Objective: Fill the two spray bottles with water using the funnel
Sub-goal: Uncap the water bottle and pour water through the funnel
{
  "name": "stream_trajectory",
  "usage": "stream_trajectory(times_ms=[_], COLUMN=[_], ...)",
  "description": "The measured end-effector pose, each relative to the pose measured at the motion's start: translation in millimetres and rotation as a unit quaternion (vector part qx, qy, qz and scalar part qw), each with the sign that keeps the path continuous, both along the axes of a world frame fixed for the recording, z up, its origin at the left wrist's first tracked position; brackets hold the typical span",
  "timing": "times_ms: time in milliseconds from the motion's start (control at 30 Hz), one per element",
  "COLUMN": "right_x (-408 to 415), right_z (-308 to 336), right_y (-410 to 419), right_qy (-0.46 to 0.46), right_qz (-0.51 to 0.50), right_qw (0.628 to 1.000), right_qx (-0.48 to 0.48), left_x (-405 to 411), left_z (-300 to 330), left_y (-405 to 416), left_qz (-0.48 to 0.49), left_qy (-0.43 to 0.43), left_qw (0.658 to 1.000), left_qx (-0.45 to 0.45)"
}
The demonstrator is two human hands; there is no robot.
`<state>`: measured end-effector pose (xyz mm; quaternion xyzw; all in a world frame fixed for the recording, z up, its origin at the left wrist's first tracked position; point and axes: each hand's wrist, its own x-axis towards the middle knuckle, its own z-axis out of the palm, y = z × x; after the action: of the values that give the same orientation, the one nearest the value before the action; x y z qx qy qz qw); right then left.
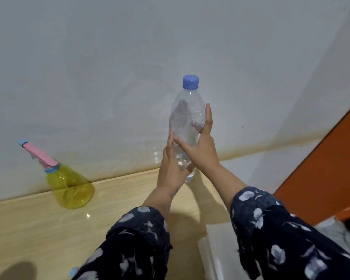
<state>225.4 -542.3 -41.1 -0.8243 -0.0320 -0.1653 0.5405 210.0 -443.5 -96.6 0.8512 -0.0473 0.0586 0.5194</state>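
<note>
A clear plastic water bottle (187,118) with a blue cap (190,82) stands upright at the back of the wooden table (38,229), near the wall. My left hand (170,164) lies against its lower left side with fingers straight. My right hand (202,142) wraps round its middle from the right, thumb across the front. A yellow spray bottle (71,186) with a pink and blue spray head (38,154) stands at the left by the wall. No funnel is in view.
A grey wall (170,47) runs along the table's back edge. An orange panel (327,168) stands at the right. A white sheet-like thing (216,247) lies between my arms. A small blue part (74,271) peeks out at the bottom by my left sleeve.
</note>
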Motion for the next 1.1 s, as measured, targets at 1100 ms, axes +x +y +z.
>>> stream_trajectory(times_ms=[1100], right_x=[-267.6], right_z=[11.1], right_y=[118.4], right_qy=[-0.042], right_qz=[0.028], right_qw=[0.999], right_qx=[0.000], left_x=[-276.1], left_z=[2.6], left_y=[122.7], left_qz=[0.045], left_qy=[0.007], left_qw=[0.999], left_qx=[0.024])
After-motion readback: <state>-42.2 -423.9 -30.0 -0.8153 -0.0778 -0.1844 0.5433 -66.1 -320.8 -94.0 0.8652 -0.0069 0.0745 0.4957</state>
